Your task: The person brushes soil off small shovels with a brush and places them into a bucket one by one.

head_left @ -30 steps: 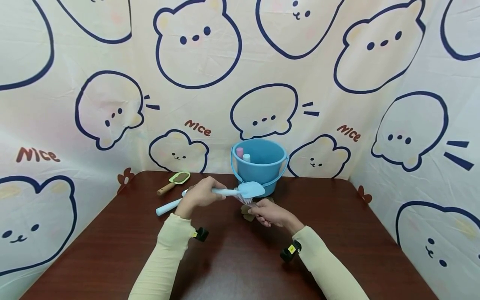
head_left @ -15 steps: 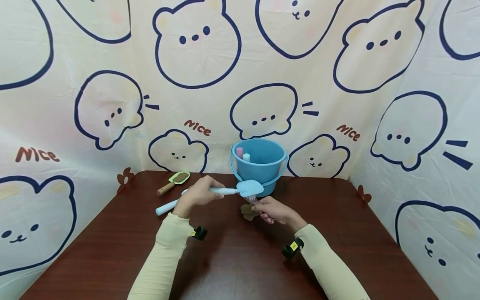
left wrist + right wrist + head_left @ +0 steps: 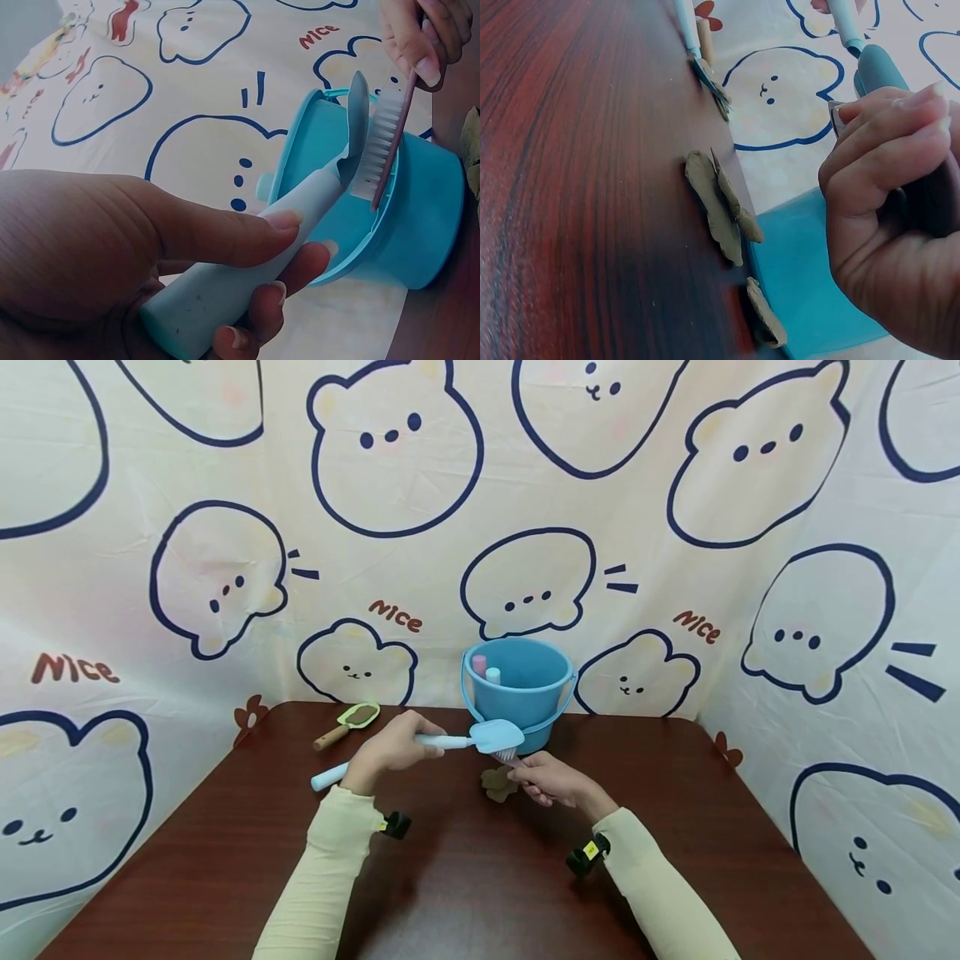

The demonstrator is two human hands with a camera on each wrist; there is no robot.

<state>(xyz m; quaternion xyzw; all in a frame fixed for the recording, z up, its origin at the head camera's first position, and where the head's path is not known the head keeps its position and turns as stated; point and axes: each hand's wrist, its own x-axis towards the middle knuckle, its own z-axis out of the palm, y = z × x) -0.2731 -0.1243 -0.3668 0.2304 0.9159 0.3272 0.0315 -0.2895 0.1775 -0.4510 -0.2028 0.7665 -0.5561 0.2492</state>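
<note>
In the head view, my left hand (image 3: 393, 747) grips the handle of a light blue toy shovel (image 3: 497, 737), its blade pointing right. The left wrist view shows the thumb along the handle and fingers curled beneath. My right hand (image 3: 551, 781) holds a brush (image 3: 395, 157) with white bristles and a pinkish back. Its bristles (image 3: 380, 139) face the shovel blade, right up against it in the left wrist view. Both tools are raised in front of the blue bucket (image 3: 510, 703). Brown clay-like pieces (image 3: 498, 785) lie on the table just below the brush.
The bucket stands at the back, with a pink handle (image 3: 479, 665) and a light blue handle (image 3: 492, 676) inside. At the left lie a green-rimmed shovel (image 3: 362, 716) with a wooden handle and another light blue handle (image 3: 330, 775). A patterned cloth (image 3: 405, 568) hangs behind the brown table (image 3: 480, 877).
The brush has slid out from under the shovel blade, a little right and down, with my right hand. My left hand and the shovel have shifted slightly left.
</note>
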